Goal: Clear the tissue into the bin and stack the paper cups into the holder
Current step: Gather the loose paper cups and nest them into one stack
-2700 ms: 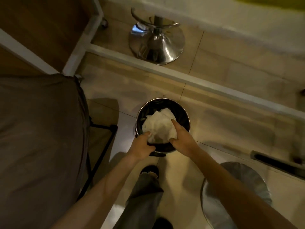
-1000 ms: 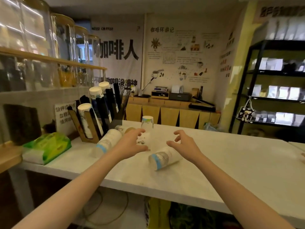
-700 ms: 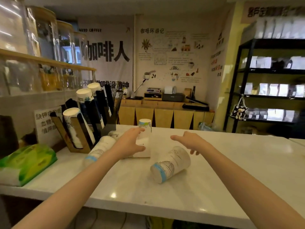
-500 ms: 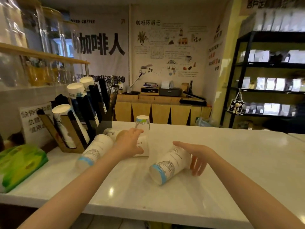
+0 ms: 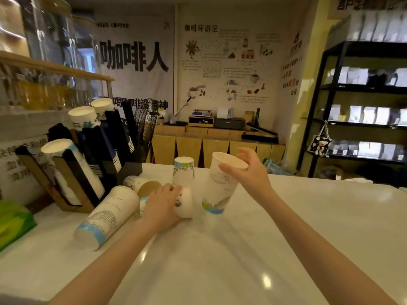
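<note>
My right hand (image 5: 251,172) grips a tall white paper cup (image 5: 220,188) by its upper end and holds it tilted just above the white counter (image 5: 220,249). My left hand (image 5: 163,203) is closed over a smaller white cup (image 5: 186,202) lying on the counter. Another tall cup (image 5: 105,219) lies on its side to the left. A small cup (image 5: 184,171) stands upside down behind. One more cup (image 5: 143,186) lies near the holder. The slanted wooden cup holder (image 5: 72,172) carries stacks of cups at the left.
A green tissue pack (image 5: 13,223) lies at the counter's left edge. Glass jars stand on a shelf (image 5: 55,67) above the holder. A black shelving unit (image 5: 363,106) stands at the right, and a wooden back counter (image 5: 209,146) runs behind.
The view went from the floor bin, where both hands pressed tissue in, up to the counter. My right hand took hold of the lying tall cup and lifted it upright; my left settled on a cup.
</note>
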Demonstrator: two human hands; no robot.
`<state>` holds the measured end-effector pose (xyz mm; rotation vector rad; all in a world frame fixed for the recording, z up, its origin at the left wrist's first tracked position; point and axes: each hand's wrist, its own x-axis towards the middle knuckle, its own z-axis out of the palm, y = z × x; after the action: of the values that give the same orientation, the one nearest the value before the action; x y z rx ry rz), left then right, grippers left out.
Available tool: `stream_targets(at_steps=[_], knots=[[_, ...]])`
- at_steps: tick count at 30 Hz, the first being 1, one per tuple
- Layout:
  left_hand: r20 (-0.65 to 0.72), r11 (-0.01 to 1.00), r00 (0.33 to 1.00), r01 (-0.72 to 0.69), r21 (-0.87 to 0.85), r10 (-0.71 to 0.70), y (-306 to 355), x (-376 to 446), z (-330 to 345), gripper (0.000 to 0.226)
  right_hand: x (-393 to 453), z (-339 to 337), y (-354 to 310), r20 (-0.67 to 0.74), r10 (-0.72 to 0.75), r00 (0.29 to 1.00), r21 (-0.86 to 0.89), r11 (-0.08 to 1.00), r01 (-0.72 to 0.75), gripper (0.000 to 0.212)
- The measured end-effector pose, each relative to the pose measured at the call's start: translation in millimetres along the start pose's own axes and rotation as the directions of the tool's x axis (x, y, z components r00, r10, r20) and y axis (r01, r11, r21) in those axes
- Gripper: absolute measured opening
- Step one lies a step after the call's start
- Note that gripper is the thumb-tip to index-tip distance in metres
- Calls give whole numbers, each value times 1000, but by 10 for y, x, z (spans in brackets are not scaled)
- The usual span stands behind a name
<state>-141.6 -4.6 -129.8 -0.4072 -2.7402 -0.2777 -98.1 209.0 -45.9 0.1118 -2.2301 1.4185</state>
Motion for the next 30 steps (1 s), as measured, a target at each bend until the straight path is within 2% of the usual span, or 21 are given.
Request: stream_targets(at_steps=[2,4,7,11,12,14,16,18,21,23,26,30], knots=[[-1,999,1000,29,-36,-29,11,20,-47,84,-61,62,76,21,-94,995,-38,995,95,83],[-24,966,991,123,-229,-132,48,24,-196,90,-92,118,195,45,-114,992,-38,993,116,85],[-95,771,956,164,-615,-279,113,32,-524,82,-120,197,376,69,-67,995,-12,998,68,91],[-176,431,923,-12,-902,-343,243,130,-958,73,-162,308,490,98,9,995,83,996,-17,94],[-209,368,915,-73,-927,-346,282,172,-1022,74,-173,329,501,102,8,995,103,995,-19,93],[-261,307,905,-157,-939,-335,397,231,-1100,73,-186,360,511,100,4,995,134,991,-18,91],[-301,316,913,-210,-925,-275,523,264,-1080,73,-194,377,537,96,15,995,177,984,-32,88],[-307,372,931,-219,-902,-197,627,276,-958,82,-200,377,566,93,28,995,203,978,-46,88],[-225,436,964,-144,-888,-140,722,269,-692,102,-218,376,592,94,27,995,212,976,-47,86],[-147,451,981,-74,-889,-128,762,246,-536,108,-232,383,587,89,20,996,215,976,-39,83],[-62,456,991,-2,-890,-117,793,205,-342,107,-246,383,560,68,19,998,212,977,-33,70],[-4,408,995,36,-912,-97,796,140,-152,95,-260,379,551,58,9,998,206,978,-21,67]])
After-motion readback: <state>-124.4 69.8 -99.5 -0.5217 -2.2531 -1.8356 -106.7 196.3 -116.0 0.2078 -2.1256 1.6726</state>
